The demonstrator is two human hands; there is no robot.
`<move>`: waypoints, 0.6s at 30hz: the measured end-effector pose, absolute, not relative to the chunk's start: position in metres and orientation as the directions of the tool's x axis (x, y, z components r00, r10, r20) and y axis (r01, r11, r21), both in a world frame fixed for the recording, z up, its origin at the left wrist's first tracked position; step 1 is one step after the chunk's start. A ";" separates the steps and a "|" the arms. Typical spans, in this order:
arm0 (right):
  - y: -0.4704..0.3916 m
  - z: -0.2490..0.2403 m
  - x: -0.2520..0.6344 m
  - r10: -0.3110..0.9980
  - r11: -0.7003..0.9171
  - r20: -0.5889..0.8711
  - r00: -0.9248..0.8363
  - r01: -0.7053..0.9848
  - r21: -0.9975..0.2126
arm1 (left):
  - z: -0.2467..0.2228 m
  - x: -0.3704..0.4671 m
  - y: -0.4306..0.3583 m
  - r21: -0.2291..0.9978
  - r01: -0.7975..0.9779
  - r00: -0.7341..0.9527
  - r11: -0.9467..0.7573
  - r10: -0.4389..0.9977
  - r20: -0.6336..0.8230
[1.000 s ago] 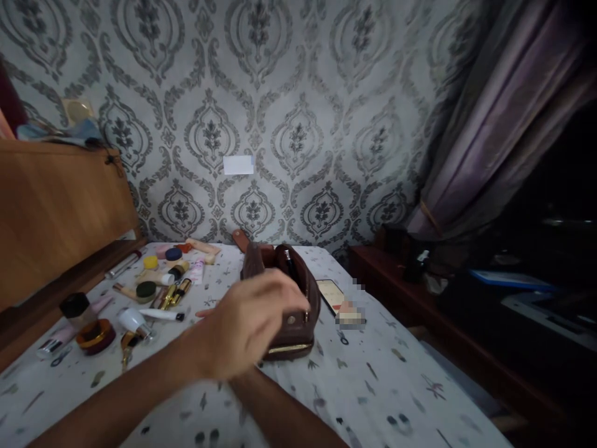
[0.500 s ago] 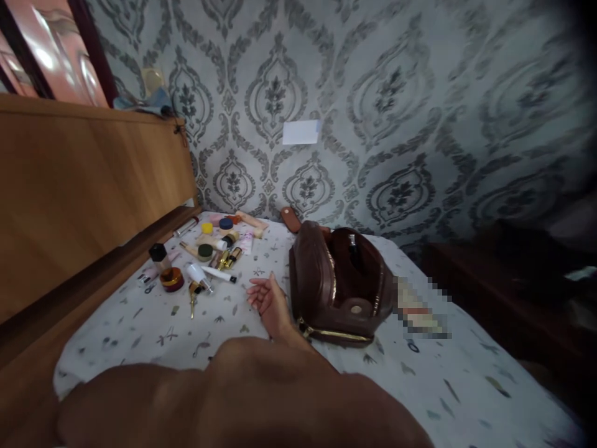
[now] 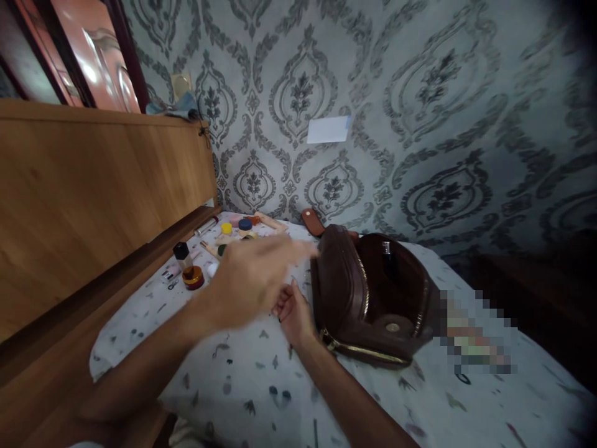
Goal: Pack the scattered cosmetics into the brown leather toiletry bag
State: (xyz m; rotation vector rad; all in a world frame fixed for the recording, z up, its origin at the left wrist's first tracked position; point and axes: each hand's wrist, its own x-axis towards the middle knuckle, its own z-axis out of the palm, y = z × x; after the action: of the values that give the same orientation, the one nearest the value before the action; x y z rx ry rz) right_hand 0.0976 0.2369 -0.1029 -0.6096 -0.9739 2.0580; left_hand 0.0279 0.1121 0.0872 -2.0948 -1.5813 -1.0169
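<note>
My left hand [image 3: 254,283] is raised over the makeup items, its fingers pointing right toward the bag and smeared by motion, so what they hold, if anything, cannot be made out. Below and beside it my right hand [image 3: 296,317] rests palm up near the sheet, fingers loosely curled apart and thumb raised, with nothing seen in it. Just to its right stands a brown leather handbag [image 3: 338,280], its zipped mouth open. Inside the bag lies a dark item with a shiny top [image 3: 386,252].
Makeup items lie left, among them an amber jar [image 3: 193,278], a black-capped bottle [image 3: 181,254], a blue-lidded jar [image 3: 245,226] and a yellow-capped item [image 3: 226,228]. A brown strap [image 3: 312,221] lies behind the bag. A wooden board [image 3: 102,193] borders the bed's left side.
My left hand has come up into view over the makeup items, its arm moving from the bottom foreground. The view has shifted left. My right hand stays beside the bag.
</note>
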 end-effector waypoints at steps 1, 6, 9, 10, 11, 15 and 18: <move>0.237 -0.103 0.098 0.782 -0.437 -0.097 -0.616 -0.429 -0.791 | 0.085 0.006 0.131 0.160 0.969 0.047 -0.187 0.779 0.625; 0.240 -0.103 0.099 0.710 -0.519 -0.092 -0.699 -0.429 -0.739 | 0.055 -0.105 0.191 -0.146 0.860 -0.492 0.489 0.870 0.022; 0.241 -0.102 0.099 0.700 -0.532 -0.090 -0.709 -0.433 -0.728 | 0.034 -0.142 0.200 -0.225 0.811 -0.574 0.541 0.810 -0.122; 0.240 -0.102 0.100 0.697 -0.537 -0.093 -0.711 -0.432 -0.724 | 0.027 -0.149 0.201 -0.248 0.801 -0.588 0.544 0.794 -0.156; 0.240 -0.101 0.100 0.695 -0.542 -0.098 -0.712 -0.430 -0.722 | 0.021 -0.155 0.202 -0.269 0.793 -0.599 0.547 0.781 -0.178; 0.240 -0.099 0.099 0.701 -0.548 -0.117 -0.703 -0.427 -0.719 | -0.002 -0.171 0.208 -0.323 0.774 -0.619 0.544 0.757 -0.207; 0.241 -0.101 0.098 0.700 -0.553 -0.123 -0.704 -0.425 -0.717 | -0.015 -0.183 0.211 -0.341 0.773 -0.616 0.535 0.762 -0.199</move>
State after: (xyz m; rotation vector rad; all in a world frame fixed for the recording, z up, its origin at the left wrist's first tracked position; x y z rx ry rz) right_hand 0.0984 0.2407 -0.1005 -0.5287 -0.8924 2.2458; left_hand -0.1831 0.2107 -0.0145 -1.3878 -2.7757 0.6366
